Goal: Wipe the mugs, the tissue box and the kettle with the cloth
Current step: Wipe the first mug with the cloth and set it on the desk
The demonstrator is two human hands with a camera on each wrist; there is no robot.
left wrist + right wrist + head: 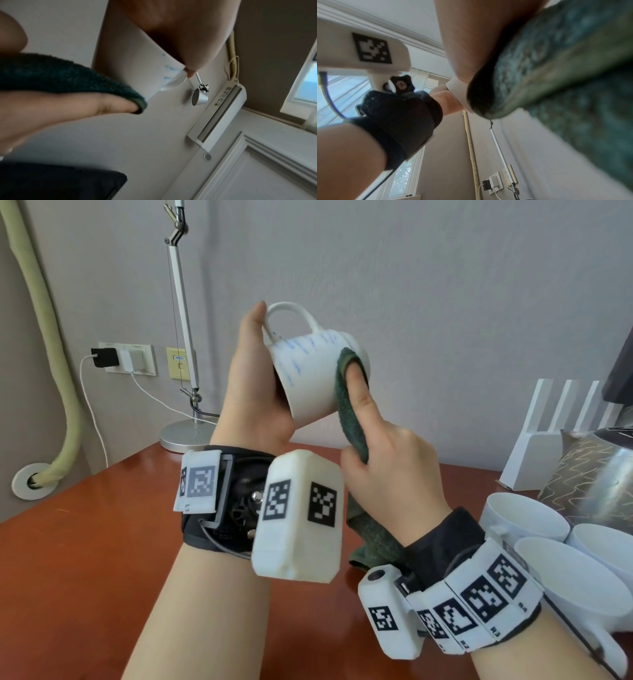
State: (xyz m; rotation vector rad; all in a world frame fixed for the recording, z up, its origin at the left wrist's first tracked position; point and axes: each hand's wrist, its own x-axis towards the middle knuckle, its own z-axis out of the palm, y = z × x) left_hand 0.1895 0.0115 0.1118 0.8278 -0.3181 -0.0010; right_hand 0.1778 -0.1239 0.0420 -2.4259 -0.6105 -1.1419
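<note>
Head view: left hand (255,392) grips mug (315,374); right hand (387,460) – cloth (349,405).

This looks like a room in a home or a hotel, not a workplace. A polished red-brown wooden bench (85,542) stands against a plain grey wall with sockets (128,359) and a plugged charger (104,357). A metal desk lamp (185,344) stands on the bench. An air conditioner (221,112) hangs high on the wall near a window (307,83) with white moulding.
</note>
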